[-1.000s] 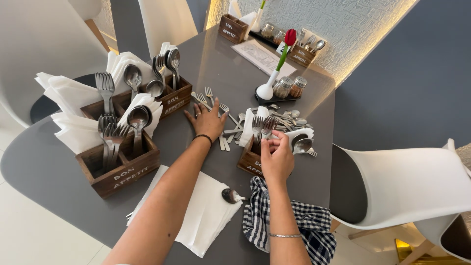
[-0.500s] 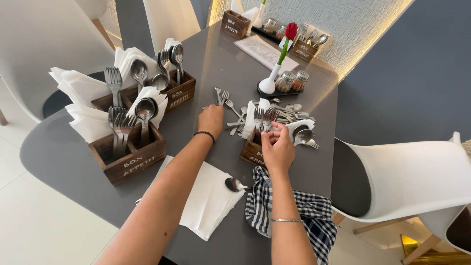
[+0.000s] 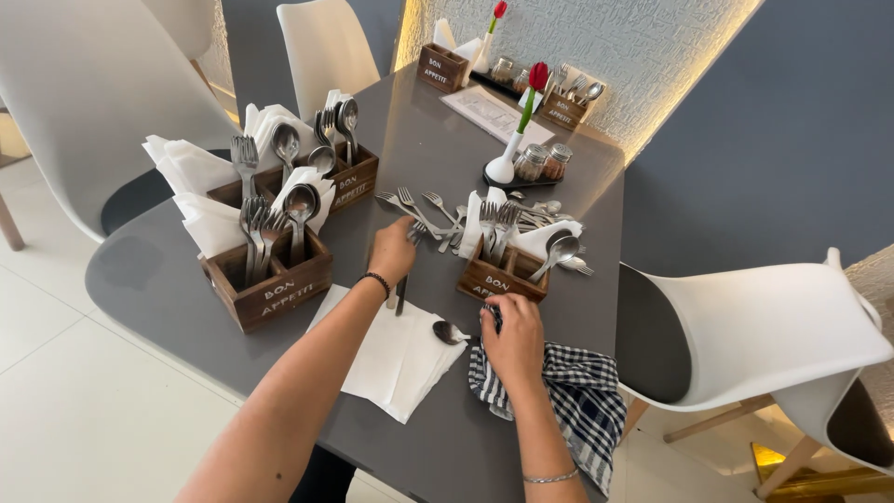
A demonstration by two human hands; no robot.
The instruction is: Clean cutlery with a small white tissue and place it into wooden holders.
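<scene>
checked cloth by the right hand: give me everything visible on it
The checked cloth is dark blue or black and white, soft woven fabric by its look, crumpled rather than folded. It lies at the table's near edge, partly hanging over it. The right hand grips its upper end, beside a spoon on the white napkin.

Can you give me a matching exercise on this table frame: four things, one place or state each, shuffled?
Things:
1. fork
2. spoon
3. checked cloth
4. red flower

Places or states:
A. standing in a white vase by the shakers
B. lying on the white napkin
C. held in the left hand
D. draped over the near table edge, under the right hand

Pairs: 1-C, 2-B, 3-D, 4-A
</scene>
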